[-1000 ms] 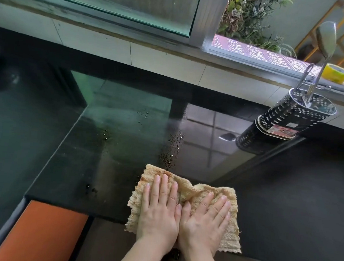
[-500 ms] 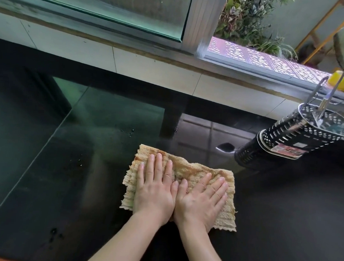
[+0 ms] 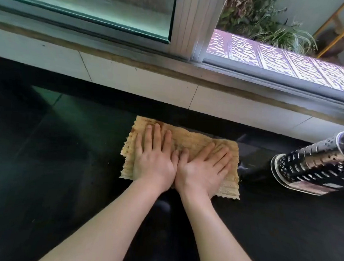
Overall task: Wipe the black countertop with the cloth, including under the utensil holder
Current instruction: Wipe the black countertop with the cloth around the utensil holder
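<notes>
cloth [image 3: 188,143] pushed nearer wall tiles [image 3: 150,80], glossy black countertop [image 3: 55,164]

Both hands [image 3: 182,166] flat, side by side

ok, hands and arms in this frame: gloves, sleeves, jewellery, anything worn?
Nothing worn that shows. The left hand and right hand are bare: no gloves, rings or visible markings. Both forearms are bare to the bottom of the frame, with no sleeve, watch or band in view. Nails look short and unpainted.

Utensil holder [image 3: 312,167] – top cut off, blurred.
</notes>
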